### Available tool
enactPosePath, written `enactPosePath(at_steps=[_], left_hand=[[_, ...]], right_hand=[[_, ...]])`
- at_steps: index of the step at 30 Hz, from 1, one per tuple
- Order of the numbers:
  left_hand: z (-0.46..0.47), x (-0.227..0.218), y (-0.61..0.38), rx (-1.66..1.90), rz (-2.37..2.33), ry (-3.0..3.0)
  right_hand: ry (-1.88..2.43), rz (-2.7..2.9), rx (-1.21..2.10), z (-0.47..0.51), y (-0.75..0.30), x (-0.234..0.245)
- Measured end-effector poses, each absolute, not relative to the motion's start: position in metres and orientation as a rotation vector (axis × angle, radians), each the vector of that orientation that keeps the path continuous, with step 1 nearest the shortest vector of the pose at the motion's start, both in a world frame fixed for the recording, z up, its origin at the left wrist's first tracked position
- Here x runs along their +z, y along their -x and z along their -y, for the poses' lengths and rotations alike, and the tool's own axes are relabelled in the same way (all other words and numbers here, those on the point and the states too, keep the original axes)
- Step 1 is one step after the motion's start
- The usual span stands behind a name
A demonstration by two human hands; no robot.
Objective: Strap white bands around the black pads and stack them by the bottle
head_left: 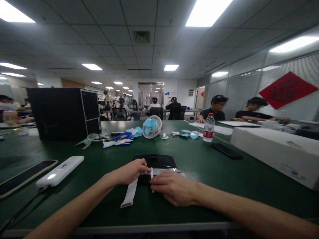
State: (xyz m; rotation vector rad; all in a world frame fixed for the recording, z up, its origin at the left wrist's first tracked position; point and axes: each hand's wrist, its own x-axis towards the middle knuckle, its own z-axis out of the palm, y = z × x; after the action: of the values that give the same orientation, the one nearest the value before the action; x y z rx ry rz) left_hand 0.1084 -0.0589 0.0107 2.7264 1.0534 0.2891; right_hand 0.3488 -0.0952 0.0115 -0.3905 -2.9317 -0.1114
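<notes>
On the table in front of me lies a flat black panel (159, 161) with a shiny silver-white band across it. A white flat ribbon cable (130, 194) with a connector at its end hangs off its near side. My left hand (132, 171) is closed, its fingertips pressed at the top of a narrow white strip (152, 177) that runs across the panel. Lower on the same strip are the bunched fingers of my right hand (171, 187), which covers the panel's near right part. The undersides of my fingers are hidden.
A black computer case (57, 114) stands back left, near gloves (119, 139) and a small fan (152, 126). A bottle (208, 127), a dark phone (226, 151) and a white box (276, 152) are right. A power bank (61, 171) and phone (25, 176) lie left.
</notes>
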Motion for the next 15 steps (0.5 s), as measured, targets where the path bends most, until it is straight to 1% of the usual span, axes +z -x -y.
enactPosePath(at_steps=[4, 15], left_hand=[[0.058, 0.009, -0.109, 0.291, -1.050, -2.746], [0.057, 0.018, -0.100, 0.254, -1.010, -2.730]], right_hand=[[0.651, 2.841, 0.010, 0.095, -0.343, 0.014], [0.893, 2.808, 0.119, 0.087, -0.351, 0.022]])
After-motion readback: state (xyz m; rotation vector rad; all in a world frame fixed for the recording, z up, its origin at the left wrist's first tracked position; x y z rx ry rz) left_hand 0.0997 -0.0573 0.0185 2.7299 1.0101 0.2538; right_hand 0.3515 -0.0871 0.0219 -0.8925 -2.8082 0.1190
